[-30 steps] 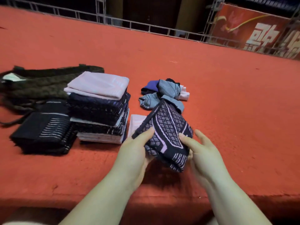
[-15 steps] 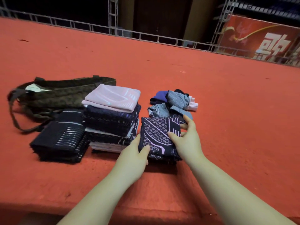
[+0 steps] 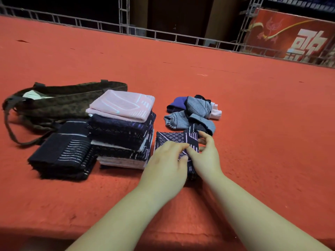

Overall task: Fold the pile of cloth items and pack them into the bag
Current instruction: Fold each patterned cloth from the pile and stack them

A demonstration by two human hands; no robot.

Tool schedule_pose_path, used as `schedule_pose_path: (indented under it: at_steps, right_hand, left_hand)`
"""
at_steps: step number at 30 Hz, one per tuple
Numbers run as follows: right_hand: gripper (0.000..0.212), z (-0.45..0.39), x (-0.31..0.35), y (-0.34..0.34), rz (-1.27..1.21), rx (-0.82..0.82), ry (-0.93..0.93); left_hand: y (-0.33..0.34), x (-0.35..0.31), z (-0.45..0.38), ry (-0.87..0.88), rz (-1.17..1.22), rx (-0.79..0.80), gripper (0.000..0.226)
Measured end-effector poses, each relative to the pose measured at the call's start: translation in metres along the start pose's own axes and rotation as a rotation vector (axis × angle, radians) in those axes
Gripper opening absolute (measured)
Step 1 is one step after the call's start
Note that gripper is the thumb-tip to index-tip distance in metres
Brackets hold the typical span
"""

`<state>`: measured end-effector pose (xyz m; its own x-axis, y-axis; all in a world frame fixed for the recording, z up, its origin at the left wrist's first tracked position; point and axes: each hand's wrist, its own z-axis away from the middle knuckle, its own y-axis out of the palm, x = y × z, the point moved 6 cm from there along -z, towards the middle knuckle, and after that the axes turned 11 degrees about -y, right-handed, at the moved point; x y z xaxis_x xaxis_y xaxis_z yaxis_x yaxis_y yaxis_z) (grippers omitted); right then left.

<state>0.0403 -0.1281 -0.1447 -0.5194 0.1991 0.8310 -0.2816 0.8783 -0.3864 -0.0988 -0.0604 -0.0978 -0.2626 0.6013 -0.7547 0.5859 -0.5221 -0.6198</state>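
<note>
Bag [image 3: 59, 104], dark and patterned, lies farthest left on the red cloth surface [image 3: 253, 124], mouth open with something pale showing inside, its strap looping toward the near edge. Just in front of it sits a dark folded cloth [image 3: 61, 153] with thin white stripes. Beside that rises a stack [image 3: 123, 131] of folded cloths, dark and white layers topped by a pink one. Next comes a navy patterned cloth [image 3: 174, 140], folded into a square and lying flat just beside the stack. The left hand [image 3: 166, 167] rests on its near part, fingers fairly straight and pressing down. The right hand [image 3: 204, 156] pinches the cloth's right edge, thumb on top and fingers curled around the side. Beyond them lies a loose pile [image 3: 194, 113] of unfolded grey, purple and pink cloths, touching the square's far corner.
</note>
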Motion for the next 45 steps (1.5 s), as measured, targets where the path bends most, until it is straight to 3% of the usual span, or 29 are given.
schedule_pose_path:
  at_steps: [3, 6, 10, 15, 20, 23, 30, 34, 38, 45]
  right_hand:
    - [0.054, -0.004, 0.002, 0.000, 0.135, 0.079, -0.092]
    - [0.048, -0.006, 0.003, 0.004, 0.359, 0.287, -0.213]
    - [0.052, -0.002, -0.014, 0.011, 0.443, 0.526, -0.175]
    - [0.056, 0.002, -0.028, 0.014, 0.362, 0.581, -0.155]
    - [0.083, 0.008, -0.033, -0.004, 0.358, 0.491, -0.266]
    - [0.089, -0.006, -0.042, -0.021, 0.437, 0.358, -0.251]
    - [0.065, -0.051, -0.076, -0.044, 0.550, 0.137, 0.009]
    - [0.055, -0.079, -0.085, -0.034, 0.414, 0.202, 0.112]
    - [0.039, -0.094, -0.095, -0.045, 0.495, -0.062, 0.066]
    - [0.015, -0.092, -0.106, -0.044, 0.385, -0.157, 0.014]
  left_hand:
    - [0.027, 0.013, -0.024, -0.070, -0.351, 0.115, 0.054]
    - [0.042, 0.033, -0.035, -0.132, -0.564, 0.222, 0.064]
    - [0.050, 0.050, -0.034, -0.168, -0.661, 0.276, 0.069]
    - [0.052, 0.048, -0.035, -0.180, -0.700, 0.315, 0.067]
    - [0.048, 0.036, -0.043, -0.238, -0.789, 0.399, 0.067]
    - [0.047, 0.016, -0.060, -0.216, -0.792, 0.331, 0.065]
    - [0.081, -0.016, -0.123, -0.125, -0.578, 0.215, 0.045]
    - [0.104, -0.003, -0.162, -0.228, -0.559, 0.202, 0.047]
    - [0.113, 0.013, -0.175, -0.264, -0.462, 0.116, 0.037]
    - [0.115, 0.030, -0.177, -0.258, -0.207, 0.006, 0.017]
